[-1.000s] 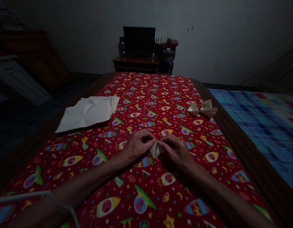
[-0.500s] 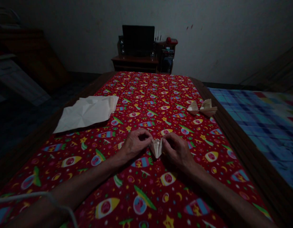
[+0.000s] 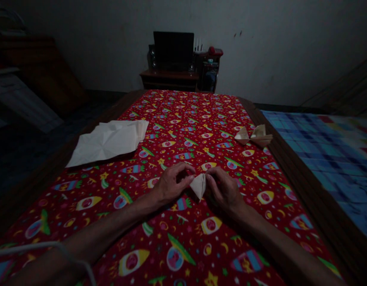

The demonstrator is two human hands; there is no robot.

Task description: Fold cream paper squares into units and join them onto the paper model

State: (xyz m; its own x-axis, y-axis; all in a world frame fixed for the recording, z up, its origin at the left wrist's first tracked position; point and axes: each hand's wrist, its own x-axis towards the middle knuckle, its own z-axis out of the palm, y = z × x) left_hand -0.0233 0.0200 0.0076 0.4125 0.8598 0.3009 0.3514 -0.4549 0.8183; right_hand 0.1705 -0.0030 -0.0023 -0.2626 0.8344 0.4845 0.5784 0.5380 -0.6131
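A small piece of folded paper [image 3: 199,186], pale and pointed at its lower end, is held just above the red patterned cloth [image 3: 183,234]. My left hand [image 3: 173,180] pinches its left side between thumb and fingers. On the opposite side, my right hand [image 3: 225,188] grips the upper right edge with thumb and forefinger. Creased sheets of paper [image 3: 109,141] lie in a loose stack to the left, beyond my left hand. Over on the right sit two folded paper pieces [image 3: 261,137], standing side by side.
The cloth covers a long table with dark wooden edges [image 3: 293,171]. A white cable [image 3: 61,246] crosses over my left forearm. At the far wall stands a monitor [image 3: 173,49] on a desk. A blue checked sheet [image 3: 320,159] lies to the right.
The folded paper now shows a smooth flat face instead of several open pleats. It has shifted slightly right and down, and my left hand has moved a little right with it.
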